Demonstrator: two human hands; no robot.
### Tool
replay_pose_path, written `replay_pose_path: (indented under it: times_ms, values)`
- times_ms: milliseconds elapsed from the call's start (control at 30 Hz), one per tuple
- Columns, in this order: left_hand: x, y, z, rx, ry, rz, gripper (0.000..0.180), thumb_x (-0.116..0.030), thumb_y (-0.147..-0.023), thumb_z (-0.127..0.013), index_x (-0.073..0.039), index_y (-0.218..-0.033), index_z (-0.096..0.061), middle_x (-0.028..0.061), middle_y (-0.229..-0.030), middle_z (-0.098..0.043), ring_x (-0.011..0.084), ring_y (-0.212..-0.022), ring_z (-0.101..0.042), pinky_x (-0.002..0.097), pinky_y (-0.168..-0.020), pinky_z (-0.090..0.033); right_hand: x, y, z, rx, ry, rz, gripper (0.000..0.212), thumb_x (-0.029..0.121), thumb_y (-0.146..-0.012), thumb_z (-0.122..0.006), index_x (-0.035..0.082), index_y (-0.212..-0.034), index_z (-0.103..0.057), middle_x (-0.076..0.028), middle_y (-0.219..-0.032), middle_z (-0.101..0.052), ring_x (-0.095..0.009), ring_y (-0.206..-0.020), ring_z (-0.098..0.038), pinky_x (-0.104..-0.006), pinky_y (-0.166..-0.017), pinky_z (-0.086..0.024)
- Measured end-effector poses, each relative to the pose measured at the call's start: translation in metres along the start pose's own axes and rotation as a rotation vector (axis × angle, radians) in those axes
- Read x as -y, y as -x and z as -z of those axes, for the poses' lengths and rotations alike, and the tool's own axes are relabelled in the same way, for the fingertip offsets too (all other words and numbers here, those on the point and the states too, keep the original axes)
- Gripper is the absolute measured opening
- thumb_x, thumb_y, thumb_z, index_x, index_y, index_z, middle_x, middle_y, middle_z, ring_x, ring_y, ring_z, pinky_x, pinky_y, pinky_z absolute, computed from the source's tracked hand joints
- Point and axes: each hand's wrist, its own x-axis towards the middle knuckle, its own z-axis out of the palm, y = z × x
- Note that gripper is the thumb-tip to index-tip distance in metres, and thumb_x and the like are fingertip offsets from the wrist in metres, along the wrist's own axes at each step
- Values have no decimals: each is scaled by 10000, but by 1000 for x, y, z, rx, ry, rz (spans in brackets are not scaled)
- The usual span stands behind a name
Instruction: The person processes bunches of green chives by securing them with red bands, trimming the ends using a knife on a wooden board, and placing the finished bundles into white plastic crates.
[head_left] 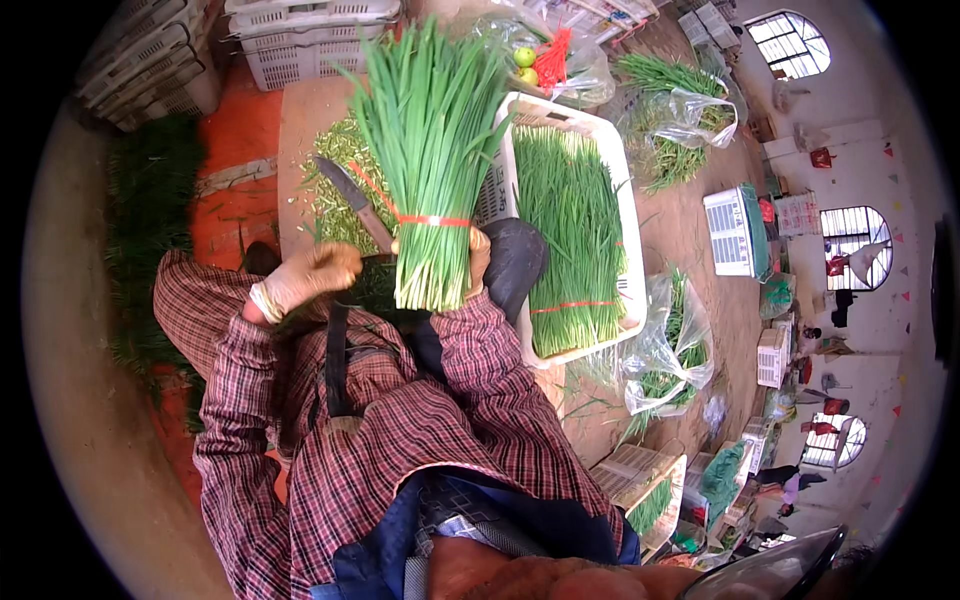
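Observation:
A thick bunch of garlic chives [430, 120] stands upright in front of me, its pale cut stalks down and green leaves fanned upward. A red tie [435, 220] circles it low on the stalks, with a loose end slanting up to the left. My right hand [479, 262], gloved, is closed round the bunch from its right side, its fingers partly hidden. To the left, apart from the bunch, my gloved left hand [312, 278] has its fingers curled together; what they hold, if anything, is hidden. A knife [352, 195] with a wooden handle lies beyond it, on chopped trimmings [335, 215].
Right of my knee, a white plastic crate [632, 215] holds tied chive bunches. Beyond are plastic-bagged greens [690, 105], another bag of greens [680, 340] and red ties [552, 60]. Stacked crates [310, 45] stand at the back; loose chives [150, 220] lie at far left.

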Motion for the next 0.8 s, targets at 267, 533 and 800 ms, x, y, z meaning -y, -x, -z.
replay_pose_path:
  times_ms: [267, 533, 800]
  values:
    - [-21, -46, -37, -8, 647, -354, 621, -384, -860, -649, 12, -1300, -459, 112, -1214, -587, 227, -1104, -578, 356, -957, -463, -15, -2, -8, 90, -85, -284, 810, 453, -805, -646, -114, -1315, -374, -318, -1129, -573, -457, -951, -628, -543, -716, -577]
    - [-17, -48, -33, -404, 1024, -437, 459, -193, -829, -655, -4, -1225, -521, 122, -1122, -632, 258, -966, -640, 410, -890, -525, 25, -3, -31, -258, 1576, 12, 284, 259, -921, -613, 10, -1051, -657, -49, -918, -670, -141, -810, -626, -261, -732, -502]
    - [-13, -52, -41, -456, 812, -449, 369, -128, -838, -649, 3, -1172, -565, 92, -1089, -638, 206, -966, -625, 351, -889, -503, -1, -40, -100, -252, 1894, 505, 187, 106, -805, -713, 63, -982, -668, -59, -862, -653, -148, -684, -633, -262, -626, -510]
